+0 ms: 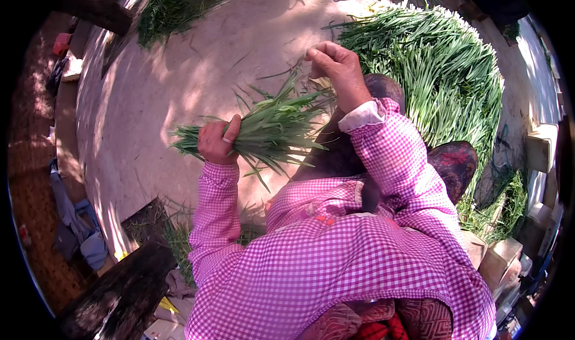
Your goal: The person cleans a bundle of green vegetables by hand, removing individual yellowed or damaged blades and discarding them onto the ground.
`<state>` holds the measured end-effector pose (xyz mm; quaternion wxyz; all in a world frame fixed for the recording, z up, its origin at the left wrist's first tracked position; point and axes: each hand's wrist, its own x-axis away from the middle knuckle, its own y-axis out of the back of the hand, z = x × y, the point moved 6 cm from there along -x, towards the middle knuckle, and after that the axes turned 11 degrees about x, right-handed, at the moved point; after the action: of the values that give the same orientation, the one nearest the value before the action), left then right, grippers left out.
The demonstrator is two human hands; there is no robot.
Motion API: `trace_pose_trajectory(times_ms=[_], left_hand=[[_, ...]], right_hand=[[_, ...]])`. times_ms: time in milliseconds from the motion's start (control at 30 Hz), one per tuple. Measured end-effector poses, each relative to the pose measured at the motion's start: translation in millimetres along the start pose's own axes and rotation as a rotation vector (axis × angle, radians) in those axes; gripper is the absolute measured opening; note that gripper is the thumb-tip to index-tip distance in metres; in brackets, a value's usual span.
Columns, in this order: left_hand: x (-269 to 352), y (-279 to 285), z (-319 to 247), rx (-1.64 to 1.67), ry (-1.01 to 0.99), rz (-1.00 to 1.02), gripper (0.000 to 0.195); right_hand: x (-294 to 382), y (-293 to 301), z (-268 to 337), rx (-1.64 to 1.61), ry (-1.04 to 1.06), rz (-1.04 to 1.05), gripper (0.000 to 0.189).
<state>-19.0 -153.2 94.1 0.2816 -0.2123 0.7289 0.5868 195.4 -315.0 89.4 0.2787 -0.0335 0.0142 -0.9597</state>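
Observation:
My left hand (218, 140), with a ring on one finger, is closed around a bunch of long flat green leaves (278, 122), perhaps garlic chives. Their narrow end sticks out to the left of the fist and the loose ends fan out to the right. Above and right of the bunch, my right hand (334, 66) is raised with thumb and forefinger pinched together at a thin, wispy strand. To the right of that hand lies a large heap of the same green leaves (431, 75), laid in an arc with pale ends outward.
A pile of loose greens (175, 9) lies at the upper left on the concrete floor (139, 115). Dark wooden posts (121, 290) stand at the left. More cut greens (505, 209) and pale blocks (501, 259) are at the lower right. Crumpled cloth (78, 223) lies at far left.

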Motion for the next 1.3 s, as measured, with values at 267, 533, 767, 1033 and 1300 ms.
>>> trace_pose_trajectory(times_ms=[267, 533, 767, 1033, 1300], left_hand=[[12, -5, 7, -0.024, 0.033, 0.013, 0.043], [11, -9, 1, 0.003, 0.049, 0.023, 0.04], [70, -51, 46, 0.73, 0.881, 0.112, 0.03], [116, -88, 47, 1.153, 1.327, 0.211, 0.032], [122, -103, 38, 1.278, 1.311, 0.335, 0.041]], right_hand=[[19, -21, 11, 0.707, 0.452, 0.351, 0.022], [39, -50, 3, 0.874, 0.638, 0.317, 0.019], [4, 5, 0, -0.156, -0.058, 0.057, 0.014], [6, 2, -5, 0.372, 0.293, -0.117, 0.023], [20, -17, -4, 1.023, 0.393, 0.056, 0.019]])
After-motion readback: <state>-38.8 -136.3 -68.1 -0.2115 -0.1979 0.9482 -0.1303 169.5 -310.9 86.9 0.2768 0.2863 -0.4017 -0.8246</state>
